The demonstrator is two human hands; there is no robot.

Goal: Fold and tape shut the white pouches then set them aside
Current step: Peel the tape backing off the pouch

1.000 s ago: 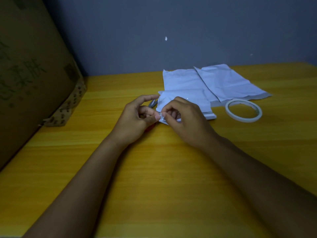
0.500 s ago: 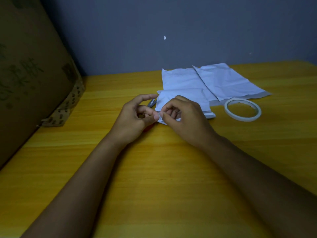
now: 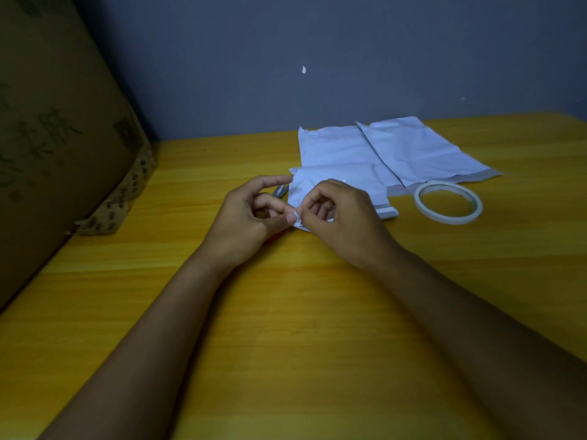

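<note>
A folded white pouch (image 3: 352, 182) lies on the yellow table (image 3: 286, 312) just beyond my hands. My left hand (image 3: 251, 220) and my right hand (image 3: 343, 220) meet at its near left corner, and both pinch a small white piece (image 3: 298, 217) there between thumb and fingertips. I cannot tell whether that piece is tape or the pouch's corner. Two more white pouches (image 3: 336, 147) (image 3: 419, 150) lie flat and overlapping behind it. A roll of white tape (image 3: 448, 202) rests to the right of the folded pouch.
A large cardboard box (image 3: 54, 147) stands along the left side of the table. A grey wall (image 3: 317, 58) closes off the back edge. A grey curved object (image 3: 280, 191), partly hidden, pokes out between my left hand and the pouch.
My hands stay at the pouch's corner with only small finger movements. The view has shifted very slightly.
</note>
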